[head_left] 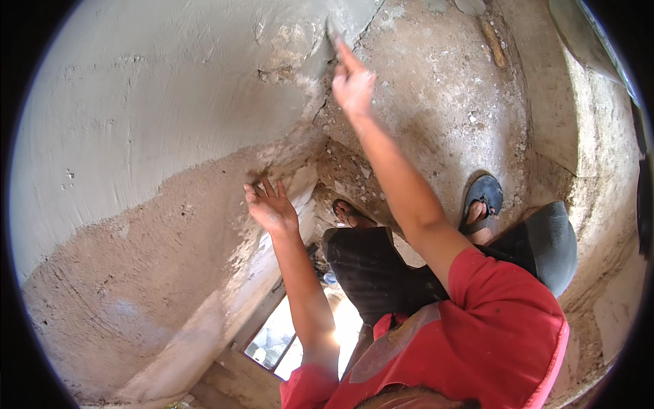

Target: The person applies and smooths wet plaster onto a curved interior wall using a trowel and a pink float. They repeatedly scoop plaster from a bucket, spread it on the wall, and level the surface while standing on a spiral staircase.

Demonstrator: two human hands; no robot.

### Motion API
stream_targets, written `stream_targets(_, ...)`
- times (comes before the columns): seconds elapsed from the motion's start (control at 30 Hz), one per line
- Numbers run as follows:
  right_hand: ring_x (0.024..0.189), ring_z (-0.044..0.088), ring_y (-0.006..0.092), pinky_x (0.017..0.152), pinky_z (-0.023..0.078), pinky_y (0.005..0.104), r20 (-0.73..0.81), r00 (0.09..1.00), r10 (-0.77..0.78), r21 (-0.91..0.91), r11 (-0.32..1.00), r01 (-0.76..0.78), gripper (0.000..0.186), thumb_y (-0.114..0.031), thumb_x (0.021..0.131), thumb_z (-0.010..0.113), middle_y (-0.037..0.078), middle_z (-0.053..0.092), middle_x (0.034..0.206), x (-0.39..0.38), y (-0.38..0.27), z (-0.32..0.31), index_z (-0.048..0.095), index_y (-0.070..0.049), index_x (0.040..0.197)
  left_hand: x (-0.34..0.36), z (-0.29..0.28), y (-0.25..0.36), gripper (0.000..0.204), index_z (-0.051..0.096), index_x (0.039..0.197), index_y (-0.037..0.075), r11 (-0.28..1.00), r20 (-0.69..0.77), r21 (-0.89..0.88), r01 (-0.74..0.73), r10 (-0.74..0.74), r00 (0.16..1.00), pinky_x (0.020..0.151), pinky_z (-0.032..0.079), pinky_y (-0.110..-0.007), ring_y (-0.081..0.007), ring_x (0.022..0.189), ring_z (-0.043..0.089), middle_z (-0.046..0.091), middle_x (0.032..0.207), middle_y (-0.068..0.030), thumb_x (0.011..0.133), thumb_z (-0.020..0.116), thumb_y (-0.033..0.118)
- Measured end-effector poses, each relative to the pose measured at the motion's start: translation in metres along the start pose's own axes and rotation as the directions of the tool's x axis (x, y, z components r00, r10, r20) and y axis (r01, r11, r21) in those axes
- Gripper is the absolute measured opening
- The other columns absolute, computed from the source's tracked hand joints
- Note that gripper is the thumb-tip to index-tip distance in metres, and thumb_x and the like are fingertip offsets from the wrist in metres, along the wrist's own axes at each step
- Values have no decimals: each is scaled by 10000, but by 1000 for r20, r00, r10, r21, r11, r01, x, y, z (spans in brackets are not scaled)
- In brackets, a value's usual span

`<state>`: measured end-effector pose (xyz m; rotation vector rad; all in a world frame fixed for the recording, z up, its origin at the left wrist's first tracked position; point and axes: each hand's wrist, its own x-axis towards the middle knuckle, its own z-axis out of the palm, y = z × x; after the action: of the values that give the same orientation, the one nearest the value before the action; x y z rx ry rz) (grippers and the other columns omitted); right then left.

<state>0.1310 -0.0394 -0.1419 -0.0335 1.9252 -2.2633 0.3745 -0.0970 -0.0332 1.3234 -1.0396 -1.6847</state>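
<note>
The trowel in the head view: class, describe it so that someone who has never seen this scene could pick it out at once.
Start at the big grey plastered wall on the left and follow its smooth part to the top edge. There the right hand, arm stretched out, presses a trowel against the wall. It is the only tool in sight: a small flat grey blade; the left hand rests bare on rough brown plaster.

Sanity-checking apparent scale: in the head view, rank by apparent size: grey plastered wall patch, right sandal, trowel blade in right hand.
1. Grey plastered wall patch, by far the largest.
2. Right sandal.
3. Trowel blade, smallest; the right hand partly hides it, and fisheye bend near the rim makes its size unsure.
</note>
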Motion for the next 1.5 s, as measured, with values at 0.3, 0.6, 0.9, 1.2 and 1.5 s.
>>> stream_targets(0.3,728,665,145,582,517,251,76,989,124,-19,992,-123,627,158,871,524,115,719,1226,-104,1,-2,649,-145,1406,0,3,4,796,59,1665,105,1000,18,19,9,-9,1000,1281,157,-516,-290,1592,142,48,1741,-35,1037,488,343)
stream_targets(0.6,598,629,121,544,525,292,-141,964,226,-148,958,-246,560,52,905,569,154,775,1124,1,21,2,665,-193,1399,3,3,-3,863,34,1654,96,1000,-3,0,-3,3,1000,1275,187,-516,-304,1586,165,39,1737,-23,1014,552,354)
stream_targets(0.9,696,663,192,676,532,340,-78,991,111,-10,994,-112,585,60,854,554,232,725,936,-101,28,16,656,-118,1401,-1,9,1,876,-53,1655,82,999,15,39,2,-3,1000,1280,198,-511,-320,1585,160,-12,1742,-44,1042,515,344)
stream_targets(1.2,821,749,326,792,587,369,-214,957,-197,-390,915,102,646,65,876,522,293,691,1189,-52,11,70,500,-42,1512,1,-3,0,874,15,1656,73,1000,1,-4,11,-11,1000,1274,209,-513,-340,1579,174,29,1738,-53,1021,567,310)
stream_targets(1.5,782,675,171,741,542,337,-226,955,191,-46,977,-206,322,37,874,556,133,745,879,-98,6,-2,724,8,1148,-23,46,3,724,186,1611,-31,977,27,132,167,-172,985,1255,288,-494,-366,1519,316,238,1672,-181,1074,500,338)
